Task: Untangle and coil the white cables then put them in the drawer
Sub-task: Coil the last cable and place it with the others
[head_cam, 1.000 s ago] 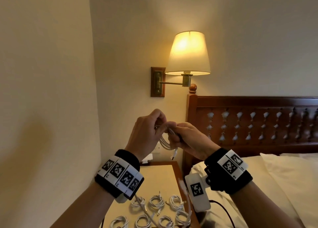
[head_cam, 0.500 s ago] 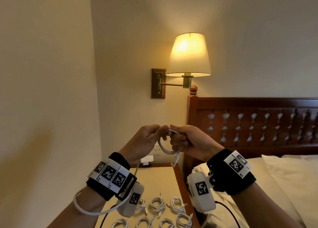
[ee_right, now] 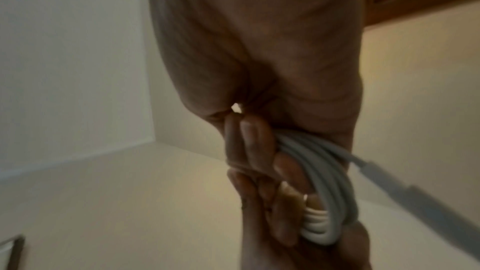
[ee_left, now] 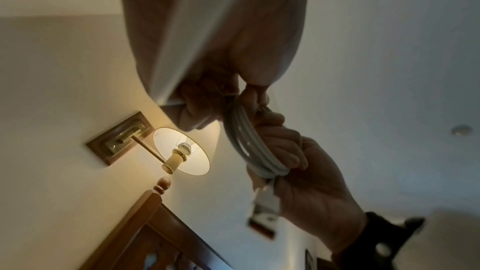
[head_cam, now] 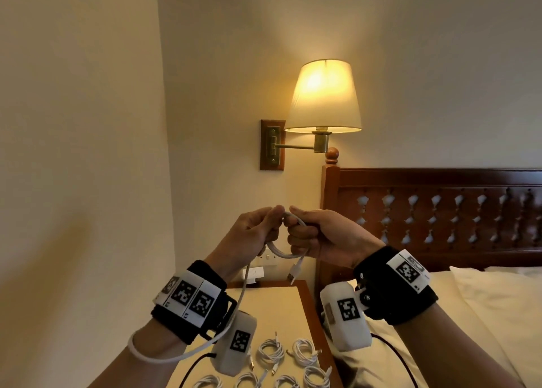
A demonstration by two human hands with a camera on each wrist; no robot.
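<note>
Readable text: none in any view.
Wrist bands (head_cam: 193,298): black-and-white square code markers; tiny characters beside them too small to read.
Wrist camera housings (head_cam: 346,314): code markers only.

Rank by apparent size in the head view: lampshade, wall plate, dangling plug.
1. lampshade, clearly largest.
2. wall plate, smaller.
3. plug, smallest, though it hangs nearer the camera below the right hand.

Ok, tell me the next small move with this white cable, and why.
Probably wind another loop: the right hand grips a few finished turns of the white cable, while a long slack tail trails from the left hand round the forearm.
</note>
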